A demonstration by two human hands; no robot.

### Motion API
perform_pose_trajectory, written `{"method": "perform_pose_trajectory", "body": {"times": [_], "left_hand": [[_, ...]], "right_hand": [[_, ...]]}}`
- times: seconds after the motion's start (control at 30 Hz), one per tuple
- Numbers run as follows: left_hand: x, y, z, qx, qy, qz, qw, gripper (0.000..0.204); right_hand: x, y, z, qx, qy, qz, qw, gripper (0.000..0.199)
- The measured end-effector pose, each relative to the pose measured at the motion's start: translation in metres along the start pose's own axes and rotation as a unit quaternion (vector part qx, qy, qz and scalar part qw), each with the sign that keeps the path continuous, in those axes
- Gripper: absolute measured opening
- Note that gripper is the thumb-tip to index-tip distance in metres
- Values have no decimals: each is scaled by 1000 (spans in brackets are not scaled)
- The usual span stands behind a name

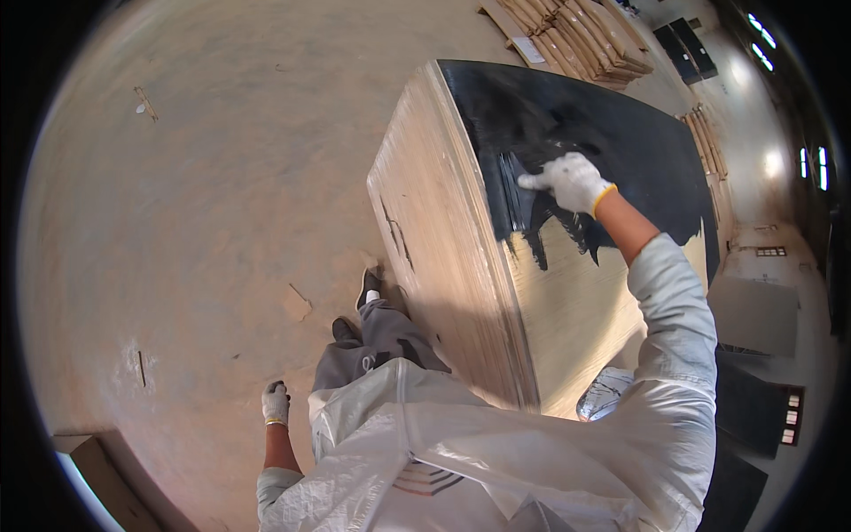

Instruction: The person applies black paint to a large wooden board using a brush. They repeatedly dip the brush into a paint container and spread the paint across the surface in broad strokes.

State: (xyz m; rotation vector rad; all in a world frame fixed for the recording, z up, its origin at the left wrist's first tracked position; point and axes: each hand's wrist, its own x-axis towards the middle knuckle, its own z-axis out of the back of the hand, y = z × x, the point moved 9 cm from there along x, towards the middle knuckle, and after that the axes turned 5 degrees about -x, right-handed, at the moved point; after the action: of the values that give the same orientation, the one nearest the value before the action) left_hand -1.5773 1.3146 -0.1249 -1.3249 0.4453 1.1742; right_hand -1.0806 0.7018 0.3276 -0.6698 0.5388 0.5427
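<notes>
My right hand [572,182], in a white glove with a yellow cuff, is over the top of a tall stack of pale wood boards [452,266]. Its fingers are curled, with one digit pointing left. Whatever they grip is hidden against the dark surface. Wet black coating [620,133] covers the far part of the top board, with glossy streaks beside the hand and a ragged near edge. Bare pale wood [567,293] shows nearer to me. Low at my left side hangs my left hand [276,403], its glove dark at the fingertips, fingers curled in with nothing visible in them.
A shiny, crinkled plastic-like item [605,393] lies on the near part of the top board, partly behind my sleeve. Stacked brown boards [585,40] stand beyond. Dark panels [753,399] are at the right. A brown block-like object [102,483] sits lower left on the dusty floor [204,222].
</notes>
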Motion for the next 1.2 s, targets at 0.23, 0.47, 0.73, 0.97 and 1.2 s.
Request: {"method": "perform_pose_trajectory", "body": {"times": [0.23,0.47,0.73,0.97,1.2], "left_hand": [[5,32,-35,-16,48,54,997,28],[32,-1,-35,67,58,-13,996,30],[24,-19,3,-29,16,-25,999,28],[8,28,-13,-43,47,61,996,31],[18,12,-28,-50,53,19,997,32]], "right_hand": [[-137,73,-111,-71,105,69,990,60],[-63,1,-55,57,42,-64,995,61],[-94,46,-71,-40,88,7,995,56],[-65,23,-55,-9,59,-47,997,58],[-112,70,-76,-48,26,39,998,57]]}}
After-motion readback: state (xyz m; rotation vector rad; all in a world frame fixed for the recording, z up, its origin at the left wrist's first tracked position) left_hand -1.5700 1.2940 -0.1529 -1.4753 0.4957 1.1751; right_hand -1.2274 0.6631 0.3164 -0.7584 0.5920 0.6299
